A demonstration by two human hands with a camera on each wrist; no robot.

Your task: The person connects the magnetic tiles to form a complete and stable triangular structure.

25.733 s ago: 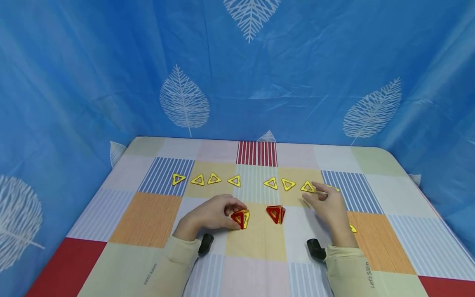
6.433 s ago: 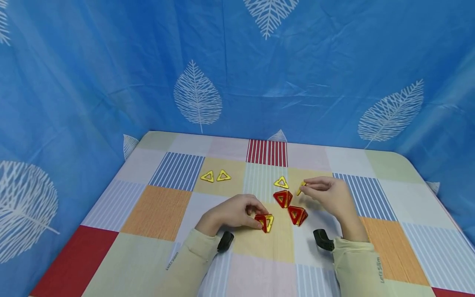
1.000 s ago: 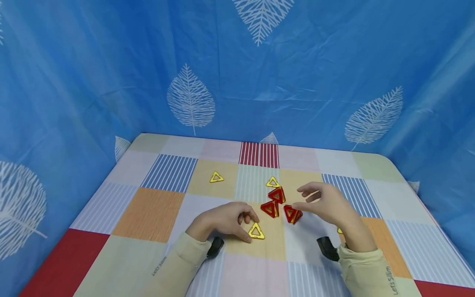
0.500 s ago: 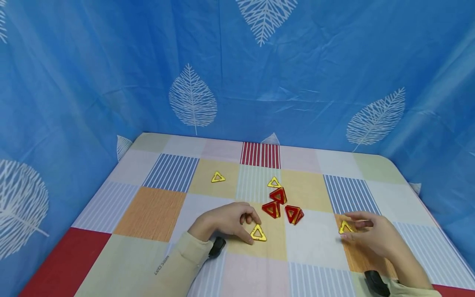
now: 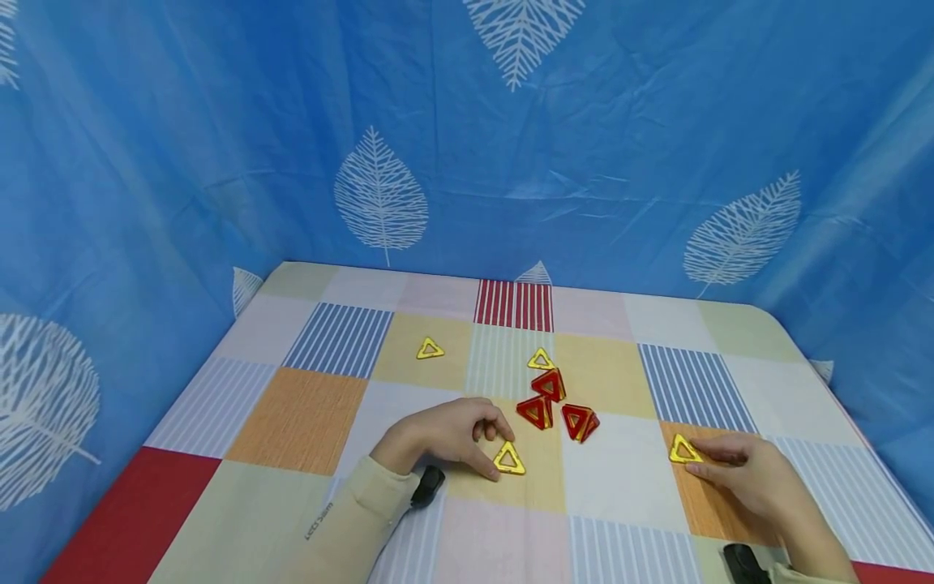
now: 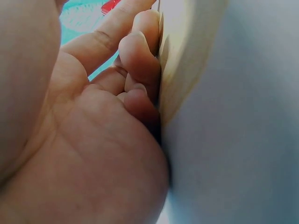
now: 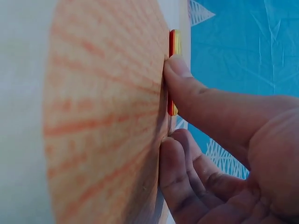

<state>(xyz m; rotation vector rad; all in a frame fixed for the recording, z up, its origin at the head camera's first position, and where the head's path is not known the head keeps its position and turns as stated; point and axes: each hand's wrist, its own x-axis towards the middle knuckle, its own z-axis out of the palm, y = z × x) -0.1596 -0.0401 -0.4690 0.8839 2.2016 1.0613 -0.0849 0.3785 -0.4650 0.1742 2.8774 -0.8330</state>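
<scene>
My left hand (image 5: 441, 434) rests on the table, its thumb and index finger pinching the left edge of a yellow triangle tile (image 5: 511, 470). That tile lies flat. On the right, my right hand (image 5: 759, 474) pinches another yellow triangle tile (image 5: 683, 460), which lies on an orange square of the cloth. The right wrist view shows the thumb against this tile's edge (image 7: 175, 42), red on one side and yellow on the other. In the left wrist view the curled fingers (image 6: 140, 56) touch the cloth; the tile is hidden there.
Beyond the hands stand three red-and-yellow triangular pieces: one piece (image 5: 549, 381), a second piece (image 5: 533, 412) and a third piece (image 5: 576, 419). Farther back lie two yellow tiles, one central (image 5: 541, 367), one leftward (image 5: 430, 355). A blue leaf-patterned curtain (image 5: 554, 186) surrounds the checked table (image 5: 503, 539).
My right hand has left the red pieces, moved right and closer, and taken hold of a yellow tile. The left hand stays put. Much earlier, more yellow tiles lay in a row.
</scene>
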